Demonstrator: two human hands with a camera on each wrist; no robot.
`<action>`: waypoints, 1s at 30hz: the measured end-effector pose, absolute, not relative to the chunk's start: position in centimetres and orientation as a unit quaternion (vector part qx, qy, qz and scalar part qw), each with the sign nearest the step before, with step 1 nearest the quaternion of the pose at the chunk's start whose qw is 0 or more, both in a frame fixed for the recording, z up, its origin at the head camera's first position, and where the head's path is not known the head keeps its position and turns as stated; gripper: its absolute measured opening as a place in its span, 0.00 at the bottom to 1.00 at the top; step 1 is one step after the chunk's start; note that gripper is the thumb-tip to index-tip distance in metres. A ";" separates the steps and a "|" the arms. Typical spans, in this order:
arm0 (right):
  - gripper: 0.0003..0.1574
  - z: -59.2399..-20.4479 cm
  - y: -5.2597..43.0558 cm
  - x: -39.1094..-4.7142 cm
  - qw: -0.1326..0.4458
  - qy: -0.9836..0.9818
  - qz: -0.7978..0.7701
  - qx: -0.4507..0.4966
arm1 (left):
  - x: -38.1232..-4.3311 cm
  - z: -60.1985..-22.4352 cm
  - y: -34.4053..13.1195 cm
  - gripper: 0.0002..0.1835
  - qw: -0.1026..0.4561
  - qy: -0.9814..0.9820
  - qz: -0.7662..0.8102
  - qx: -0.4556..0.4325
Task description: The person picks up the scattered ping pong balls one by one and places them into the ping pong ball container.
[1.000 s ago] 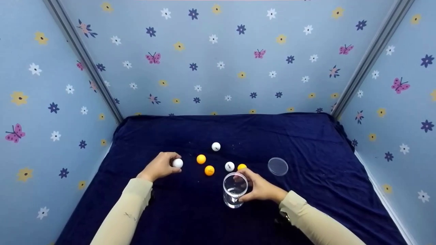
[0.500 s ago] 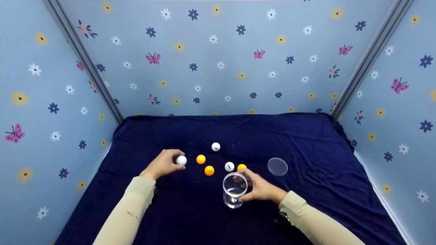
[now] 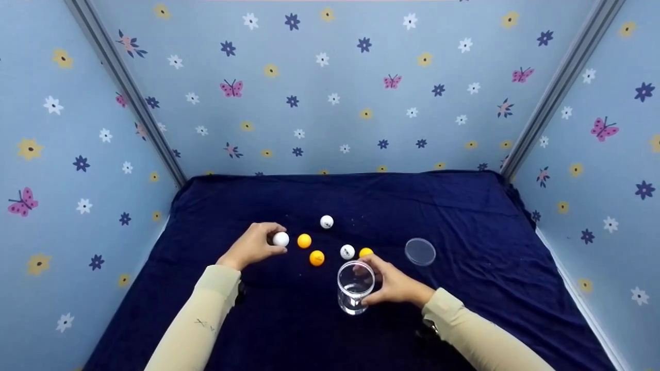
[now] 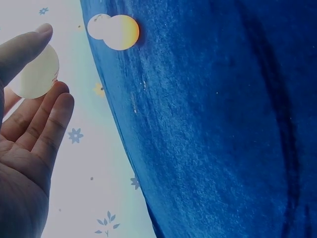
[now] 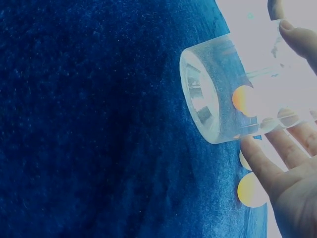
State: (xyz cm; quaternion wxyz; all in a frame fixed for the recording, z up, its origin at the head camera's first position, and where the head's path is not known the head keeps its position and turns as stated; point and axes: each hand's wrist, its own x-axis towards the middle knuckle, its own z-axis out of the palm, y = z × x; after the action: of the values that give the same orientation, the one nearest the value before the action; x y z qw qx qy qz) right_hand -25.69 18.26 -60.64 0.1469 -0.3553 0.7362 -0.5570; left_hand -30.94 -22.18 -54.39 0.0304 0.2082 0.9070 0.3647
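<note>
My left hand [image 3: 252,245] pinches a white ping-pong ball [image 3: 281,239] between thumb and fingers, just left of an orange ball [image 3: 304,240]. In the left wrist view the white ball [image 4: 37,74] shows between the thumb and the fingertips. My right hand [image 3: 394,282] grips a clear plastic jar [image 3: 356,288] by its right side, its open mouth facing up in the head view. Seen from the right wrist, the jar [image 5: 218,89] has its thick base toward the cloth, and an orange ball [image 5: 243,100] shows through its wall.
A second orange ball [image 3: 317,258], a white ball [image 3: 347,252] and a yellow-orange ball [image 3: 366,252] lie beyond the jar. Another white ball [image 3: 327,222] sits farther back. A clear round lid [image 3: 420,252] lies right on the dark blue cloth [image 3: 464,216]. Patterned walls [image 3: 330,129] enclose the back and sides.
My left hand has moved right and slightly away with the white ball, closer to the orange one. The right hand and the jar have stayed in place.
</note>
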 end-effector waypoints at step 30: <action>0.54 -60.7 18.2 -25.7 0.148 0.732 -0.560 -0.359 | -30.4 -53.5 -19.9 0.23 0.009 0.892 0.384 0.240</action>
State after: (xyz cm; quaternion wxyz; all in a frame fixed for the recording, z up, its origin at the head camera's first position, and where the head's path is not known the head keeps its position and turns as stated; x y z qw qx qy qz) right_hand -25.67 18.18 -60.74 0.1479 -0.3586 0.7322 -0.5598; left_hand -30.42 -19.89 -53.51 0.0089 0.2397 0.8918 0.3836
